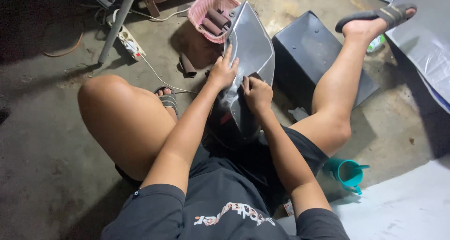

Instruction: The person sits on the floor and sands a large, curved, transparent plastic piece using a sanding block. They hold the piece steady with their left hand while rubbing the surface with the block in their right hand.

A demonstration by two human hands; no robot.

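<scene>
Grey plastic panel (251,48) stands tilted between the seated person's knees, its top near a pink basket (211,8); left hand (222,71) lies flat, fingers spread, on its left edge; right hand (257,94) presses curled fingers against its surface, grip contents unclear.

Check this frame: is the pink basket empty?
No. The pink basket on the floor beyond the grey panel holds several dark brown rolled pieces, plainly visible inside it.
</scene>
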